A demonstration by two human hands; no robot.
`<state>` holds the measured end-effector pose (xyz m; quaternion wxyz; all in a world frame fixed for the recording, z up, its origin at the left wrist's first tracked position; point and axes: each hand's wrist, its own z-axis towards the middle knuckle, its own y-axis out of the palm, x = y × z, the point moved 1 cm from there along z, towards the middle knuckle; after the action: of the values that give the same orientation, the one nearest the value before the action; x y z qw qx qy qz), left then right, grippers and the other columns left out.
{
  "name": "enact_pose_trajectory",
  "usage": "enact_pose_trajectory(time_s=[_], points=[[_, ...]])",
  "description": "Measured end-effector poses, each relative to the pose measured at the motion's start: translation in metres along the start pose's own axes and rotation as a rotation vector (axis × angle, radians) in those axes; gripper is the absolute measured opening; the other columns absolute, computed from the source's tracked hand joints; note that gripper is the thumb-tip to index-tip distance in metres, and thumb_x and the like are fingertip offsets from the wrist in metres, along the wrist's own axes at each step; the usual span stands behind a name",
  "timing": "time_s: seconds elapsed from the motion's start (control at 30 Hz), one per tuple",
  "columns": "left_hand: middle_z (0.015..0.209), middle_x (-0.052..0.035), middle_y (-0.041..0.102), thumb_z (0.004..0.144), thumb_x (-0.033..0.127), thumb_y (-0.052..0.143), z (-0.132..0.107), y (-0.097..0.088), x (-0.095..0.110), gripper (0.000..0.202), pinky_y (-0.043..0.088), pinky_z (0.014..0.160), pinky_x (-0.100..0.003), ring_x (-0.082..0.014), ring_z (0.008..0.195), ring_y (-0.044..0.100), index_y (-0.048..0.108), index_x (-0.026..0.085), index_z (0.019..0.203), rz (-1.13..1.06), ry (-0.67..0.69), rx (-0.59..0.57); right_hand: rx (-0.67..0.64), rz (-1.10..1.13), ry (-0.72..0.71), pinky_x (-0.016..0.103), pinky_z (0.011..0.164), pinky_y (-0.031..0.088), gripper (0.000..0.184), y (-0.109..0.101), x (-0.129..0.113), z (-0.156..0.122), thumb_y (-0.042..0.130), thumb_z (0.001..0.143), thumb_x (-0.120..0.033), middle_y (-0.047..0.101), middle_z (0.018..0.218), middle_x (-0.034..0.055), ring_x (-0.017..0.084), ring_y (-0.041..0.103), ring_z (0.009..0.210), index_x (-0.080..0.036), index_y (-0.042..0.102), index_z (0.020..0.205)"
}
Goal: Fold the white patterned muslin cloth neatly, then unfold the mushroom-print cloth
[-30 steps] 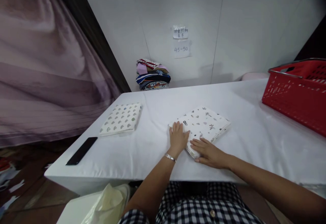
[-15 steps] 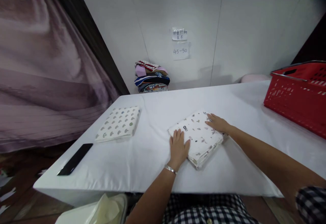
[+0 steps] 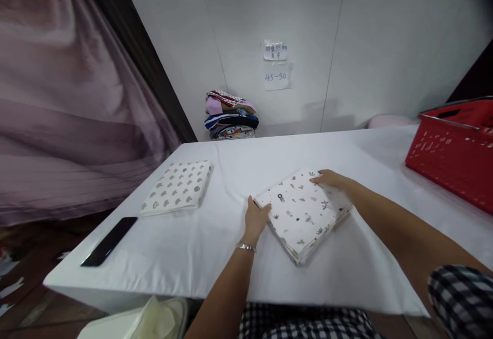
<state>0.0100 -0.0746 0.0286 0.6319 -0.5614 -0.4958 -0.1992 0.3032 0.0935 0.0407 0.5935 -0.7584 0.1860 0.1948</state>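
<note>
A folded white cloth (image 3: 298, 208) with small plant-like prints lies at an angle on the table in front of me. My left hand (image 3: 256, 221) pinches its left corner, thumb on top and fingers at the edge. At the far right edge, my right hand (image 3: 331, 179) grips the cloth with its thumb over the top; its other fingers are mostly hidden. Farther left rests a second folded white cloth (image 3: 177, 187) with grey mushroom-like prints, touched by neither hand.
A black phone-like slab (image 3: 110, 241) lies near the front left of the white-covered table (image 3: 215, 257). On the right stands a red basket (image 3: 450, 156). Stacked fabrics (image 3: 231, 115) sit by the wall. Below the front edge is a pale bin (image 3: 127, 323).
Both hands have gone from lying flat on the plant-print cloth to gripping its edges. My left hand has shifted left to the corner.
</note>
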Motion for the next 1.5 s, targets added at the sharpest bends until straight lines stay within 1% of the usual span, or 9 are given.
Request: enact_pose_trajectory(time_s=[0.23,0.47,0.57,0.8,0.93,1.03,1.2,1.37,1.5], points=[[0.098,-0.0111,0.067,0.068,0.035,0.070,0.006,-0.005,0.005,0.048,0.050,0.065,-0.027,-0.0180,0.080,0.064,0.054,0.013,0.108,-0.394,-0.216,-0.197,-0.348,0.382,0.173,0.045,0.075,0.053,0.088,-0.020,0.001,-0.018,0.070,0.058,-0.058,0.053,0.127,0.0202,0.033,0.059,0.102,-0.016,0.042,0.131],[0.106,-0.0125,0.067,0.062,0.028,0.073,-0.001,-0.021,0.019,0.043,0.050,0.078,-0.033,-0.0223,0.092,0.063,0.063,0.013,0.100,-0.657,-0.137,-0.447,-0.445,0.727,-0.026,0.038,0.077,0.055,0.063,-0.053,-0.019,-0.051,0.075,0.058,-0.032,0.066,0.105,0.0171,0.029,0.064,0.091,-0.012,0.055,0.114],[0.101,-0.0101,0.067,0.061,0.027,0.071,0.006,-0.043,0.055,0.045,0.050,0.078,-0.034,-0.0217,0.090,0.062,0.060,0.013,0.103,-0.655,0.076,-0.379,-0.283,0.790,-0.181,0.040,0.079,0.054,0.060,-0.081,-0.034,-0.056,0.075,0.056,-0.025,0.068,0.102,0.0127,0.027,0.064,0.090,-0.015,0.056,0.111],[0.101,-0.0042,0.058,0.066,0.018,0.064,-0.010,-0.105,0.134,0.028,0.045,0.086,-0.034,-0.0187,0.098,0.054,0.053,0.019,0.091,0.018,0.923,0.217,0.293,0.762,-0.536,0.046,0.086,0.049,0.044,-0.117,-0.054,-0.072,0.077,0.055,-0.032,0.068,0.100,0.0075,0.028,0.060,0.098,-0.016,0.063,0.093],[0.110,-0.0079,0.057,0.066,0.007,0.055,-0.047,-0.086,0.082,0.032,0.037,0.097,-0.039,-0.0228,0.111,0.049,0.057,0.021,0.094,0.490,1.077,-0.096,0.465,0.563,-0.674,0.043,0.097,0.042,0.038,-0.071,-0.011,-0.100,0.062,0.072,-0.044,0.061,0.118,0.0078,0.026,0.054,0.111,-0.021,0.063,0.102],[0.104,-0.0071,0.061,0.066,0.002,0.048,-0.076,-0.060,0.022,0.037,0.034,0.100,-0.040,-0.0217,0.106,0.053,0.059,0.021,0.095,0.652,1.060,-0.421,0.277,0.304,-0.657,0.046,0.103,0.035,0.034,-0.018,0.046,-0.119,0.061,0.068,-0.048,0.064,0.114,0.0070,0.029,0.051,0.115,-0.024,0.067,0.093],[0.123,-0.0064,0.055,0.061,0.001,0.046,-0.101,-0.051,-0.020,0.054,0.029,0.106,-0.040,-0.0211,0.122,0.043,0.056,0.022,0.110,0.501,0.952,-0.483,0.058,0.191,-0.403,0.045,0.097,0.044,0.035,0.011,0.106,-0.136,0.048,0.075,-0.047,0.066,0.110,0.0057,0.029,0.059,0.105,-0.025,0.069,0.092],[0.108,-0.0042,0.062,0.068,0.006,0.047,-0.091,-0.053,-0.012,0.034,0.040,0.097,-0.034,-0.0178,0.107,0.054,0.061,0.022,0.095,0.251,0.786,-0.331,0.230,0.162,-0.371,0.044,0.093,0.047,0.039,-0.005,0.063,-0.153,0.045,0.079,-0.046,0.060,0.121,0.0049,0.028,0.053,0.114,-0.027,0.064,0.107],[0.094,-0.0032,0.064,0.077,0.017,0.051,-0.064,-0.046,-0.006,0.016,0.046,0.082,-0.029,-0.0154,0.087,0.059,0.061,0.020,0.089,0.135,0.475,-0.049,0.139,-0.012,-0.589,0.047,0.104,0.034,0.046,0.023,0.010,-0.170,0.040,0.084,-0.049,0.047,0.136,0.0021,0.027,0.036,0.129,-0.028,0.056,0.122]])
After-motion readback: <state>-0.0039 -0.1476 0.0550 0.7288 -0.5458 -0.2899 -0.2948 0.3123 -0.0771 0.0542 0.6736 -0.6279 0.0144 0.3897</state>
